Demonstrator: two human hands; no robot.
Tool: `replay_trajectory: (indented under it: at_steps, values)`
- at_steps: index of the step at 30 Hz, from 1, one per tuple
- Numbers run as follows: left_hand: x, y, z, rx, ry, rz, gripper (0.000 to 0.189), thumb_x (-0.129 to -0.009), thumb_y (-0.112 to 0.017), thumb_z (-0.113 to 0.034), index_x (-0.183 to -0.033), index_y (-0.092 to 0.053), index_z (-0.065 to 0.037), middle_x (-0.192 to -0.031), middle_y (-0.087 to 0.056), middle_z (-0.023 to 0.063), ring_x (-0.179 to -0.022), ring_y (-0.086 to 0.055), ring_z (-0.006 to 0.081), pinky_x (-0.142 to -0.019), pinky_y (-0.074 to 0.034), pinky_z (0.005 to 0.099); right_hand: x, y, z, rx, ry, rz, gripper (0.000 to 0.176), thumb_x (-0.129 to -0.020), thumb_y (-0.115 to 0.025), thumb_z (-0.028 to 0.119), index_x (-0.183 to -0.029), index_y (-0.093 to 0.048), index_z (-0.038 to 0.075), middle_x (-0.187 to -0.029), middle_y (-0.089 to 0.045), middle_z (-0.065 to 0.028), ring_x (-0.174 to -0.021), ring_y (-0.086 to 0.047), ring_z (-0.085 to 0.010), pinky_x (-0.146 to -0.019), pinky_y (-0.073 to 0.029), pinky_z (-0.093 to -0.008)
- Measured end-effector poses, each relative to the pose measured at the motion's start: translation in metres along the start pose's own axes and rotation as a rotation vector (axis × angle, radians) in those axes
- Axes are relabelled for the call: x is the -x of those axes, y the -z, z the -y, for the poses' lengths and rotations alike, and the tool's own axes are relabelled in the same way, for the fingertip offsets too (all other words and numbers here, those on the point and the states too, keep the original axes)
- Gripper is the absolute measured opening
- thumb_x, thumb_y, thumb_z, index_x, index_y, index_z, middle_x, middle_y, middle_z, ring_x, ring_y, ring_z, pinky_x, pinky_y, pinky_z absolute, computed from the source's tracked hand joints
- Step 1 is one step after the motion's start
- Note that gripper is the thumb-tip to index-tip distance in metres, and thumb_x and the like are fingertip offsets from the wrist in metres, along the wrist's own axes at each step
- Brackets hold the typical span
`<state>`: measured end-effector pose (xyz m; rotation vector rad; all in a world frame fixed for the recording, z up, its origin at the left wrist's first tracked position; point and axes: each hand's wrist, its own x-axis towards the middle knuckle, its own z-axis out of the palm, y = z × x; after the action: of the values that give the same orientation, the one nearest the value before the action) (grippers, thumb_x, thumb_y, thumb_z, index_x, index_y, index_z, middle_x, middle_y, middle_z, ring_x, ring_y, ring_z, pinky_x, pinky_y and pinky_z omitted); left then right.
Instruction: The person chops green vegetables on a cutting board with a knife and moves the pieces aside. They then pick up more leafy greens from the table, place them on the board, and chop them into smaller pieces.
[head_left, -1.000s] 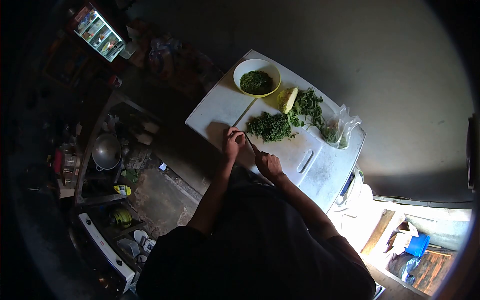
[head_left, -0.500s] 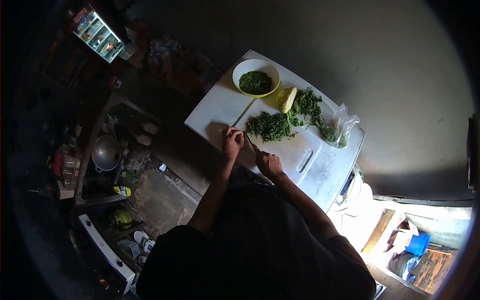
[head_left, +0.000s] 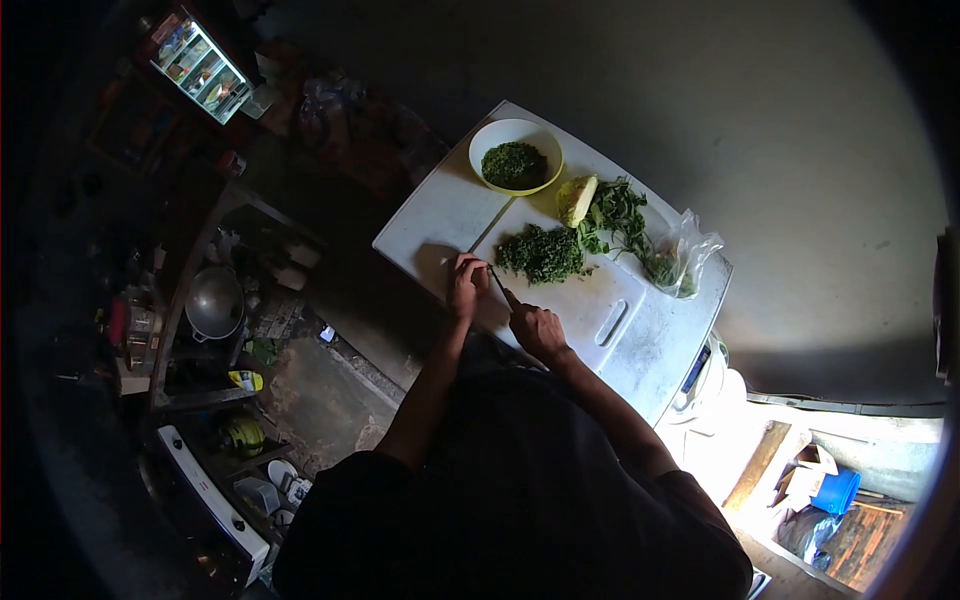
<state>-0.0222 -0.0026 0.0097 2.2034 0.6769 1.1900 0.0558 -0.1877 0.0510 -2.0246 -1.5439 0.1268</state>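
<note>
My right hand (head_left: 538,332) is wrapped round the handle of a knife (head_left: 500,284), its narrow dark blade pointing up and left. At the blade's tip is my left hand (head_left: 467,288), its fingers bent and drawn together; whether they pinch the blade or some small scrap I cannot make out. Both hands are over the near edge of a white cutting board (head_left: 590,288). Just beyond the blade lies a heap of chopped green leaves (head_left: 541,254). Behind it a cut piece of pale cabbage (head_left: 576,200) rests beside uncut leafy stems (head_left: 622,212).
A yellow-white bowl (head_left: 516,128) with chopped greens stands at the table's far corner. To the right lies a clear plastic bag (head_left: 692,252) with greens. The white table (head_left: 420,222) borders a grey wall (head_left: 800,180). A metal wok (head_left: 214,302) sits on a shelf at left.
The view has shifted very slightly. My left fingers have moved a little at the knife's tip, and slightly more of the blade shows. The chopped heap looks the same.
</note>
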Motion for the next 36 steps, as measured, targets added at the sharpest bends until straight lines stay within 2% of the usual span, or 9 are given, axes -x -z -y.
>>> replay_trajectory:
  at_steps: [6,11,17,18,20,23,29,33,36]
  values:
    - [0.004,-0.005,0.005,0.041,0.042,0.006,0.009,-0.080,-0.068,-0.009,-0.087,-0.064,-0.008,-0.095,-0.060,0.0101,-0.092,-0.059,0.0323,-0.080,-0.048,0.0409,-0.001,-0.013,-0.009,0.056,-0.053,0.060,0.057,-0.089,-0.056,0.015,-0.145,-0.045,0.015,-0.080,-0.064,-0.0113,-0.060,-0.062,-0.0337,-0.055,-0.049,-0.0490]
    - [0.002,-0.002,0.001,0.019,0.053,0.013,0.011,-0.079,-0.068,-0.007,-0.088,-0.062,-0.008,-0.097,-0.059,0.0104,-0.094,-0.058,0.0326,-0.082,-0.048,0.0414,-0.006,-0.027,-0.017,0.000,-0.137,0.118,0.036,-0.087,-0.058,0.023,-0.121,-0.059,0.012,-0.085,-0.065,-0.0121,-0.066,-0.062,-0.0375,-0.060,-0.050,-0.0501]
    - [-0.001,0.002,-0.007,0.001,0.048,0.011,0.012,-0.079,-0.068,-0.006,-0.088,-0.060,-0.008,-0.096,-0.059,0.0102,-0.094,-0.057,0.0331,-0.083,-0.048,0.0412,0.020,-0.044,-0.035,0.025,-0.186,0.191,0.026,-0.088,-0.056,0.027,-0.106,-0.059,0.010,-0.091,-0.058,-0.0151,-0.083,-0.057,-0.0373,-0.074,-0.046,-0.0501]
    - [-0.002,-0.001,-0.004,0.007,0.044,0.014,0.012,-0.079,-0.068,-0.006,-0.088,-0.060,-0.008,-0.096,-0.059,0.0102,-0.094,-0.057,0.0331,-0.083,-0.048,0.0412,0.014,-0.048,-0.039,0.028,-0.191,0.187,0.026,-0.088,-0.056,0.027,-0.106,-0.059,0.010,-0.091,-0.058,-0.0151,-0.083,-0.057,-0.0373,-0.074,-0.046,-0.0501]
    - [0.002,-0.004,0.003,0.021,0.049,0.015,0.012,-0.079,-0.067,-0.005,-0.087,-0.059,-0.008,-0.096,-0.059,0.0105,-0.094,-0.057,0.0333,-0.083,-0.047,0.0418,0.006,-0.062,-0.049,0.179,-0.052,0.035,0.060,-0.089,-0.052,0.013,-0.148,-0.041,0.019,-0.081,-0.068,-0.0154,-0.066,-0.066,-0.0379,-0.058,-0.053,-0.0500]
    - [0.000,0.000,-0.001,0.021,0.029,0.004,0.013,-0.078,-0.064,-0.001,-0.089,-0.059,-0.007,-0.096,-0.058,0.0115,-0.094,-0.057,0.0335,-0.083,-0.047,0.0423,0.011,-0.070,-0.059,0.114,-0.013,-0.031,0.061,-0.089,-0.053,0.013,-0.148,-0.040,0.019,-0.081,-0.068,-0.0158,-0.065,-0.066,-0.0382,-0.056,-0.051,-0.0503]
    - [-0.002,0.006,-0.008,0.034,0.009,0.017,0.019,-0.077,-0.058,0.003,-0.094,-0.055,-0.005,-0.098,-0.057,0.0144,-0.095,-0.055,0.0350,-0.085,-0.045,0.0432,-0.004,0.009,-0.007,0.069,-0.064,0.003,0.056,-0.091,-0.055,0.015,-0.146,-0.043,0.013,-0.078,-0.067,-0.0150,-0.060,-0.064,-0.0343,-0.051,-0.048,-0.0477]
    - [0.000,0.004,-0.005,0.015,0.035,-0.023,0.019,-0.076,-0.058,0.004,-0.093,-0.054,-0.005,-0.098,-0.056,0.0147,-0.094,-0.055,0.0360,-0.086,-0.043,0.0438,-0.009,0.006,0.002,0.043,-0.061,0.047,0.055,-0.091,-0.057,0.013,-0.145,-0.045,0.010,-0.074,-0.066,-0.0131,-0.055,-0.061,-0.0323,-0.049,-0.048,-0.0453]
    - [0.004,-0.004,0.008,0.015,0.034,-0.087,0.018,-0.076,-0.059,0.002,-0.092,-0.054,-0.006,-0.097,-0.057,0.0141,-0.094,-0.054,0.0362,-0.086,-0.043,0.0455,-0.003,-0.018,-0.010,-0.010,0.055,-0.017,0.056,-0.089,-0.058,0.011,-0.144,-0.046,0.011,-0.076,-0.063,-0.0129,-0.055,-0.060,-0.0329,-0.048,-0.047,-0.0452]
